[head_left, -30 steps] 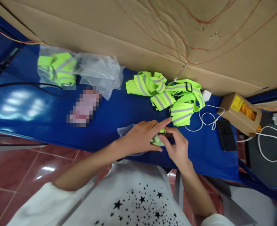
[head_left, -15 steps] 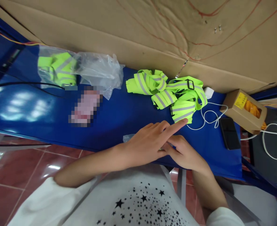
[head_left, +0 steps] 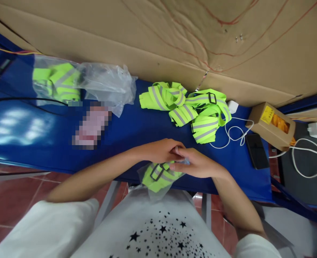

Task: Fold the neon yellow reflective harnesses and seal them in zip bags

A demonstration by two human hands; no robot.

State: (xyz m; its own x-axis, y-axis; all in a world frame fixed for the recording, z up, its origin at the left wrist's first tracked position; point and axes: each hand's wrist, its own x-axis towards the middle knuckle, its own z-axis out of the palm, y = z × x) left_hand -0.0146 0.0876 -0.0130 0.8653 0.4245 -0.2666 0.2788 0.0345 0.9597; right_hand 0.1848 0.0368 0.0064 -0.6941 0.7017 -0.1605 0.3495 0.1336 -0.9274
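A clear plastic bag [head_left: 160, 193] with a folded yellow-green reflective strap [head_left: 158, 177] and its black buckle inside hangs at the table's front edge, before my shirt. My left hand [head_left: 162, 150] curls over the top of the bag, its fingertips mostly hidden. From the other side my right hand [head_left: 198, 163] meets it, thumb and fingers closed on the bag's upper end. Both hands touch each other there. Beyond them on the blue table lies a heap of reflective straps [head_left: 185, 104] with grey stripes and black buckles.
At the left, another bagged reflective strap [head_left: 57, 82] lies beside a crumpled clear bag [head_left: 107, 84]. A pixelated pink item [head_left: 92, 125] is in front. To the right are a white cable [head_left: 237, 130], a black phone [head_left: 257, 151] and a cardboard box [head_left: 271, 125]. Cardboard [head_left: 121, 46] lines the back.
My left hand has turned and its extended index finger has curled in. The bagged strap, mostly hidden before, now shows below my hands. The view has shifted slightly.
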